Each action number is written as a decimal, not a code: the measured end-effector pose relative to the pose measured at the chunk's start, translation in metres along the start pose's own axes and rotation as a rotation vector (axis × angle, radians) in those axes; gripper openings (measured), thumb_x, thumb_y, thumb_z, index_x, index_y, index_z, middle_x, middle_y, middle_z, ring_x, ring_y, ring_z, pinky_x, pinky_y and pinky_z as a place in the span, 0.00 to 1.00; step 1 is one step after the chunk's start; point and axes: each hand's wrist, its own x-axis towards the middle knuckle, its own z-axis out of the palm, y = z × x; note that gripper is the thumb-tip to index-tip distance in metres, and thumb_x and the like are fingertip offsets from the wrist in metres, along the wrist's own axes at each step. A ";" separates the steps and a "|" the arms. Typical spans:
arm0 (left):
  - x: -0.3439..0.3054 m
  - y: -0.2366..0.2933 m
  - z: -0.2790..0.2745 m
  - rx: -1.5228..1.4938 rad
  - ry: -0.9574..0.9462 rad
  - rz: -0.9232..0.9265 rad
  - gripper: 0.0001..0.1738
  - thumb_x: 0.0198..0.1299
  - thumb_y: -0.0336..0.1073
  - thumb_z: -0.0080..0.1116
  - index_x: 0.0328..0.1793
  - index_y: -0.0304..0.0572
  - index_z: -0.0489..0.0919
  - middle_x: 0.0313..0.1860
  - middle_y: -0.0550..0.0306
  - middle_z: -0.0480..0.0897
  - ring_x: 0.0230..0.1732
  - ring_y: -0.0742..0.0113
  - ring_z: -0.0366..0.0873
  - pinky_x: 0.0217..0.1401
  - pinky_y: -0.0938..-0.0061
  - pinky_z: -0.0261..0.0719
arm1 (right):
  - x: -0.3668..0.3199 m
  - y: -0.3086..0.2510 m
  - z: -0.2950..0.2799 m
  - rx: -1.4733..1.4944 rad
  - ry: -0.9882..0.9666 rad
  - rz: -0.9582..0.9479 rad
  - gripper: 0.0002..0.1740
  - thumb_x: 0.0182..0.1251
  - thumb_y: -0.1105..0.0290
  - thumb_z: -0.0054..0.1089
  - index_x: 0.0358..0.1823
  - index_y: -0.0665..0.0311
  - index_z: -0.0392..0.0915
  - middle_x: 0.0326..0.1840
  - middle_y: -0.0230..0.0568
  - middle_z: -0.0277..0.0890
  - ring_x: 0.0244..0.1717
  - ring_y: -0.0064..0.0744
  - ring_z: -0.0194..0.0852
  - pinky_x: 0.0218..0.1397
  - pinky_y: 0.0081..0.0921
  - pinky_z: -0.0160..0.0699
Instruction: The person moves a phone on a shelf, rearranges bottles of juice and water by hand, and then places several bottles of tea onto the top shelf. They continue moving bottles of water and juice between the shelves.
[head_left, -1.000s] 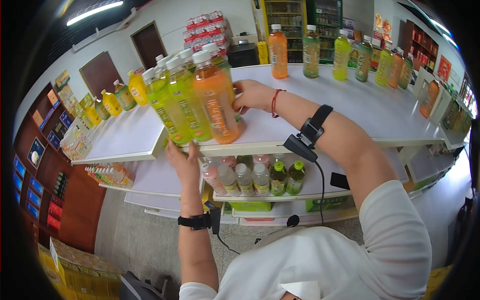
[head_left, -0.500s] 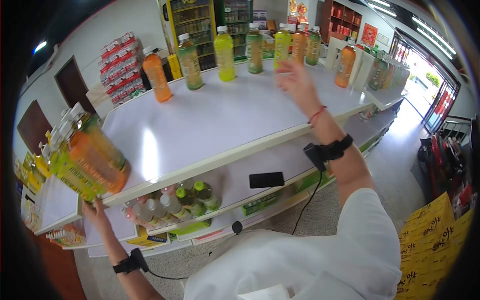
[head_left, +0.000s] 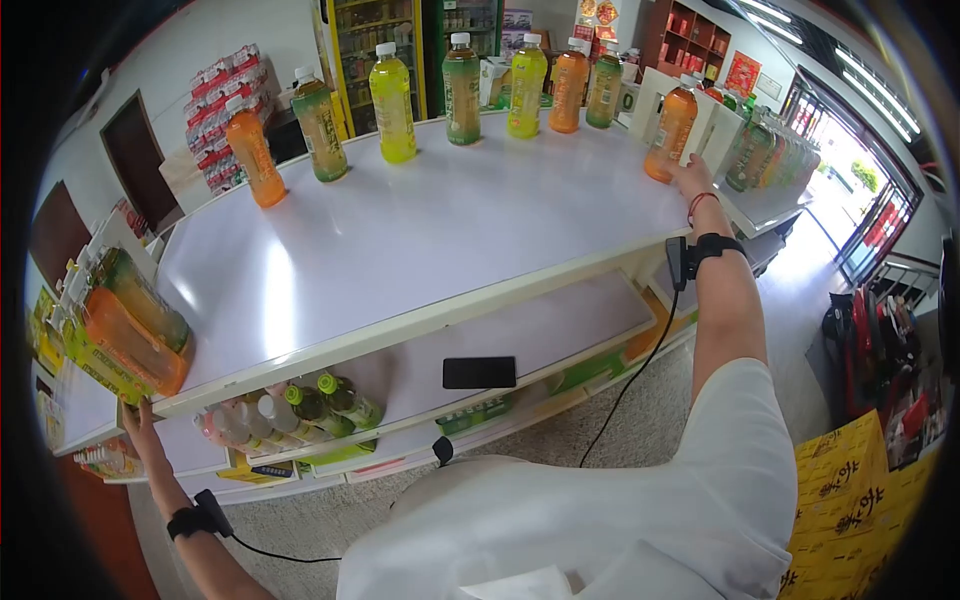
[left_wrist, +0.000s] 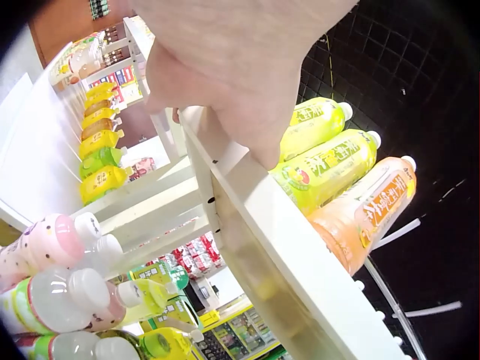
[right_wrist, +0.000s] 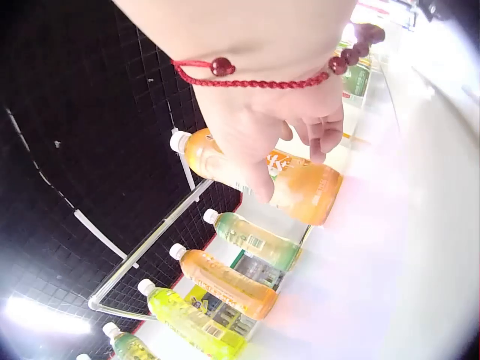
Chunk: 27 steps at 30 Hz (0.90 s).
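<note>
At the left end of the tabletop, my left hand (head_left: 145, 432) rests at the front edge, just below a cluster of bottled drinks. In the left wrist view it overlaps the white edge (left_wrist: 300, 262), beside two yellow-green bottles (left_wrist: 330, 169) and an orange bottle (left_wrist: 371, 214); most of its fingers are hidden. Far to the right, my right hand (head_left: 692, 178) is at the lower part of an upright orange bottle (head_left: 672, 130). The right wrist view has its thumb (right_wrist: 260, 180) extended across this bottle and its other fingers loosely bent, with a gap between.
Several orange, green and yellow bottles (head_left: 393, 110) line the far edge of the white tabletop (head_left: 420, 230). A black phone (head_left: 479, 373) and green-capped bottles (head_left: 350, 400) occupy the shelf below. Yellow cartons (head_left: 835, 500) stand on the floor at right.
The right hand has left the bottle cluster and swung right across the tabletop to the lone orange bottle. The left hand stays by the cluster. The head view has turned right.
</note>
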 end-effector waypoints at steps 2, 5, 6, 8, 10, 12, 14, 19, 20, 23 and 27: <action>-0.006 0.014 0.002 -0.007 0.015 -0.092 0.34 0.69 0.42 0.52 0.75 0.36 0.55 0.65 0.51 0.68 0.62 0.65 0.69 0.65 0.72 0.63 | 0.021 0.008 0.006 -0.061 -0.007 0.010 0.55 0.42 0.48 0.73 0.68 0.75 0.59 0.64 0.58 0.67 0.65 0.46 0.67 0.66 0.31 0.65; -0.001 0.007 -0.003 -0.037 -0.038 -0.105 0.34 0.69 0.42 0.51 0.76 0.38 0.54 0.66 0.53 0.68 0.63 0.66 0.68 0.65 0.73 0.63 | 0.058 0.037 0.021 0.085 -0.056 0.005 0.53 0.44 0.60 0.74 0.70 0.74 0.55 0.61 0.52 0.69 0.56 0.40 0.73 0.53 0.28 0.74; 0.001 0.002 -0.006 -0.038 -0.039 -0.107 0.34 0.69 0.42 0.51 0.76 0.38 0.54 0.66 0.53 0.68 0.63 0.66 0.68 0.65 0.73 0.63 | 0.059 0.036 0.020 0.083 -0.055 0.004 0.53 0.44 0.60 0.74 0.70 0.74 0.55 0.61 0.52 0.69 0.56 0.40 0.73 0.53 0.28 0.74; 0.004 -0.005 -0.008 -0.050 -0.040 -0.109 0.34 0.69 0.43 0.51 0.76 0.40 0.55 0.66 0.53 0.69 0.64 0.66 0.67 0.66 0.73 0.63 | 0.048 0.023 0.015 0.192 -0.130 -0.028 0.45 0.45 0.64 0.73 0.65 0.73 0.61 0.54 0.47 0.75 0.53 0.37 0.75 0.54 0.28 0.74; 0.006 -0.007 -0.008 -0.047 -0.032 -0.116 0.35 0.68 0.44 0.51 0.76 0.40 0.55 0.67 0.53 0.68 0.65 0.66 0.67 0.66 0.72 0.61 | 0.037 0.006 0.008 0.255 -0.201 -0.039 0.40 0.47 0.66 0.71 0.62 0.73 0.64 0.51 0.45 0.76 0.51 0.35 0.76 0.54 0.28 0.75; 0.005 -0.008 -0.006 -0.042 -0.011 -0.128 0.35 0.68 0.44 0.52 0.76 0.41 0.55 0.68 0.53 0.68 0.65 0.65 0.66 0.67 0.72 0.60 | 0.037 0.009 0.011 0.321 -0.283 -0.057 0.35 0.49 0.69 0.69 0.59 0.73 0.67 0.49 0.43 0.78 0.49 0.34 0.77 0.54 0.28 0.75; 0.000 -0.004 -0.004 -0.012 0.003 -0.041 0.35 0.67 0.44 0.52 0.76 0.41 0.55 0.68 0.54 0.68 0.66 0.64 0.66 0.69 0.71 0.58 | 0.062 0.034 0.020 0.533 -0.444 -0.105 0.28 0.53 0.73 0.65 0.57 0.71 0.70 0.47 0.40 0.78 0.47 0.33 0.78 0.53 0.27 0.76; -0.010 0.005 0.001 -0.058 -0.032 -0.007 0.33 0.66 0.40 0.54 0.74 0.38 0.58 0.64 0.53 0.71 0.63 0.66 0.68 0.66 0.74 0.62 | 0.043 0.012 0.011 0.492 -0.418 -0.076 0.28 0.51 0.73 0.69 0.55 0.70 0.71 0.45 0.38 0.78 0.46 0.34 0.79 0.52 0.31 0.79; -0.019 0.023 0.007 -0.061 -0.019 -0.029 0.31 0.66 0.38 0.54 0.73 0.37 0.60 0.60 0.56 0.73 0.59 0.67 0.71 0.63 0.75 0.66 | 0.029 -0.008 0.004 0.355 -0.368 -0.030 0.29 0.49 0.73 0.71 0.55 0.70 0.71 0.46 0.39 0.78 0.45 0.34 0.79 0.51 0.31 0.80; -0.042 0.075 0.021 0.054 0.075 0.072 0.20 0.62 0.35 0.54 0.59 0.34 0.73 0.46 0.60 0.78 0.45 0.72 0.72 0.49 0.77 0.70 | 0.031 -0.011 0.005 0.183 -0.407 -0.041 0.29 0.50 0.65 0.71 0.53 0.68 0.73 0.43 0.36 0.79 0.37 0.26 0.78 0.35 0.24 0.76; -0.035 0.070 0.020 0.053 0.060 0.208 0.18 0.58 0.35 0.57 0.53 0.33 0.76 0.40 0.58 0.81 0.40 0.70 0.74 0.45 0.75 0.72 | 0.017 -0.018 0.021 0.190 -0.457 -0.061 0.27 0.51 0.65 0.71 0.53 0.64 0.74 0.39 0.30 0.78 0.27 0.20 0.72 0.26 0.20 0.66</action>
